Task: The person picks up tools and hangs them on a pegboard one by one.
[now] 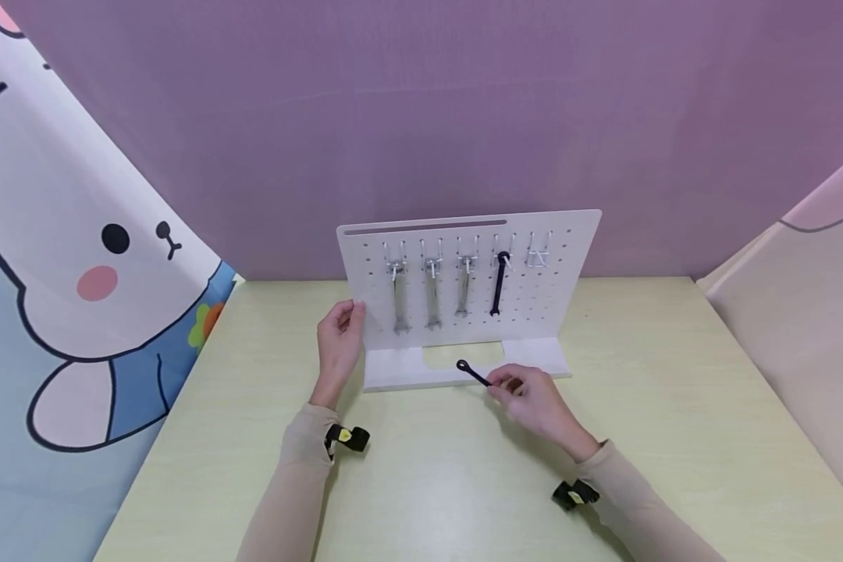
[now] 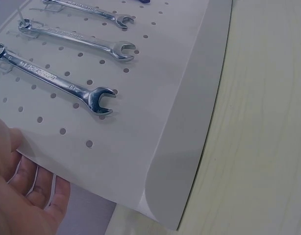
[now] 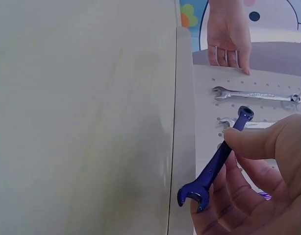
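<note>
My left hand grips the left edge of a white pegboard, thumb at the front and fingers behind it in the left wrist view. Low in front of the board, my right hand pinches a dark combination wrench between thumb and fingers. Its ring end points up and its open jaw down in the right wrist view; it looks blue-purple there, black from the head. Three silver wrenches hang side by side on the board. Right of them hangs another dark wrench.
A wire hook sits at the right end of the row. The board's base, with a cutout in it, stands on a pale wooden table. Behind rises a purple cloth, and a cartoon-printed cloth hangs at the left.
</note>
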A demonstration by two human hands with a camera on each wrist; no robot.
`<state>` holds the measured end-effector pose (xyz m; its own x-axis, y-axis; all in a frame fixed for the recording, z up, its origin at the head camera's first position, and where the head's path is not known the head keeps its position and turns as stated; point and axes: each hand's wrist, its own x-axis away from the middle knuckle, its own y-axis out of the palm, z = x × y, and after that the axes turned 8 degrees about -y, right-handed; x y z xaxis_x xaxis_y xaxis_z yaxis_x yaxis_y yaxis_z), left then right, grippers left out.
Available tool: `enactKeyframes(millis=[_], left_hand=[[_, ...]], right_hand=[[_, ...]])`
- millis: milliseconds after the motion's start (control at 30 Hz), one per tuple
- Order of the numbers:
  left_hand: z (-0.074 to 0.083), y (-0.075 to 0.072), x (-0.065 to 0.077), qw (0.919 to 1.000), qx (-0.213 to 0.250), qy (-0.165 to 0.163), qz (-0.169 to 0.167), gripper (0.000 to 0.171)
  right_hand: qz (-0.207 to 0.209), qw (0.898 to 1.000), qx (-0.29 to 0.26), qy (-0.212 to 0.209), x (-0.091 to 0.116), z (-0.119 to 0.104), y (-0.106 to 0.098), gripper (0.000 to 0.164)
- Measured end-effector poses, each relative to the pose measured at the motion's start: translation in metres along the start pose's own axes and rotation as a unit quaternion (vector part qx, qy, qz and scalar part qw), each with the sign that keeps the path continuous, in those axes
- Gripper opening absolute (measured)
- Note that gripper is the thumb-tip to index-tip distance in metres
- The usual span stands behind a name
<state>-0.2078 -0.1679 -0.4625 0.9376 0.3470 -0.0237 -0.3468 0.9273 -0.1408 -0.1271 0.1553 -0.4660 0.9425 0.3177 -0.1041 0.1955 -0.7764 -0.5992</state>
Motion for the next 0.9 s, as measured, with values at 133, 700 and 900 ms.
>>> enactKeyframes(millis=[133,700,900], left_hand=[[0.001,0.000,0.000,1.0000,-0.001,-0.004,-0.001,0.029],[-0.003,0.000,-0.003,1.0000,0.000,-0.003,0.002,0.030],[-0.002,0.000,-0.002,1.0000,0.002,-0.001,0.001,0.029]], right_hand=[[0.003,1.000,0.001,0.000,-0.001,-0.001,-0.001,0.012],[0.050,0.998,-0.016,-0.026,-0.007,-0.008,-0.020,0.008],[0.070,0.997,-0.017,-0.027,-0.011,-0.014,-0.029,0.009]])
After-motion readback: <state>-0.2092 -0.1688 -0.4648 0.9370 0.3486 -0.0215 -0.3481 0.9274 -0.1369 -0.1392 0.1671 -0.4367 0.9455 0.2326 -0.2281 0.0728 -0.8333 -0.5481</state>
